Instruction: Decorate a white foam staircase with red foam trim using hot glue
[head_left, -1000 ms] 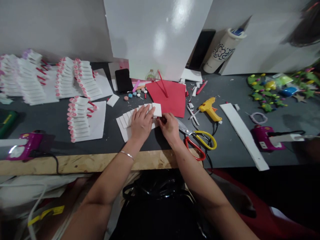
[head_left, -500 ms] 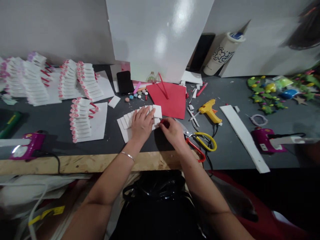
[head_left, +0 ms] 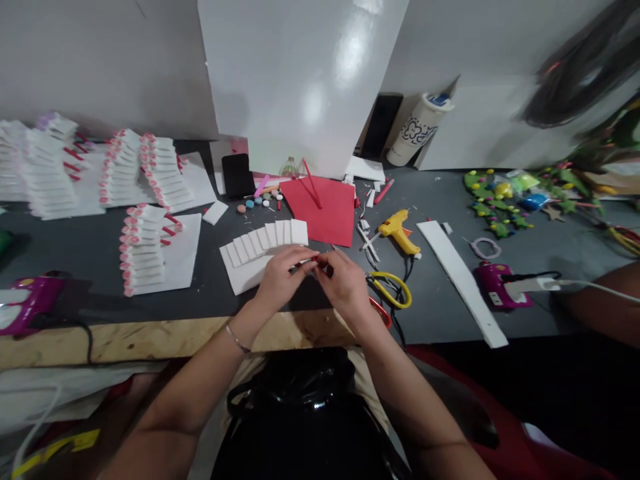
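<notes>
Off the white strips past the grip. With left hand free, now helping right hand pinch a red bit.

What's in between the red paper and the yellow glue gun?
Little white scraps! They're lying on the dark table between the red paper and the yellow glue gun. You can see them in the head view.

Tiles on card, L/front of sheet. Glue gun R of sheet, scissors in front of gun. Strip further R. Bottle at back, btwn sheet & strip L-R.
</notes>
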Demonstrator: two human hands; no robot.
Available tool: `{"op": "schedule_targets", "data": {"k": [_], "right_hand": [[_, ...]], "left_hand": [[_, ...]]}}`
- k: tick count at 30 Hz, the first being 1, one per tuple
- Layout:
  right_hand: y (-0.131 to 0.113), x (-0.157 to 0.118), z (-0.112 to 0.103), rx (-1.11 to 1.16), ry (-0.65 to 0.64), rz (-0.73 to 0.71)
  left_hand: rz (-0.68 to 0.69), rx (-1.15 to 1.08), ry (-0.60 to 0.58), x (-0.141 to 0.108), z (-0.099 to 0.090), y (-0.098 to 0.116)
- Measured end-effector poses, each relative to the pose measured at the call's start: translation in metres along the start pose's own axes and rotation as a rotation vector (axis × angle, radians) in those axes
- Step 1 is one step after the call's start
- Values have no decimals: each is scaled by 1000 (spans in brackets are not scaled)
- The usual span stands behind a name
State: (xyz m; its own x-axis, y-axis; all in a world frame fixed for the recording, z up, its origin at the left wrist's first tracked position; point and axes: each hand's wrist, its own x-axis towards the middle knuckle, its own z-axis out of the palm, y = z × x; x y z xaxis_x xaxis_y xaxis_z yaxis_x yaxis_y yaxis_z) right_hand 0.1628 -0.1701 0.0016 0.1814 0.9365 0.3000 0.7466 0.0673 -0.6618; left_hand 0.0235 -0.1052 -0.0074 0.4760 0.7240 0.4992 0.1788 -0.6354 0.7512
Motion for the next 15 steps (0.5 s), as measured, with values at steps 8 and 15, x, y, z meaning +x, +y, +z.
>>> {"op": "schedule_targets", "data": {"k": [8,15], "right_hand": [[93,23,-69,-489,149,138],[175,51,-89,-812,-67,263]], "left_hand": [[-372,-321,114,-6,6,-10],[-406,-444,165,-8,5,-15]]}}
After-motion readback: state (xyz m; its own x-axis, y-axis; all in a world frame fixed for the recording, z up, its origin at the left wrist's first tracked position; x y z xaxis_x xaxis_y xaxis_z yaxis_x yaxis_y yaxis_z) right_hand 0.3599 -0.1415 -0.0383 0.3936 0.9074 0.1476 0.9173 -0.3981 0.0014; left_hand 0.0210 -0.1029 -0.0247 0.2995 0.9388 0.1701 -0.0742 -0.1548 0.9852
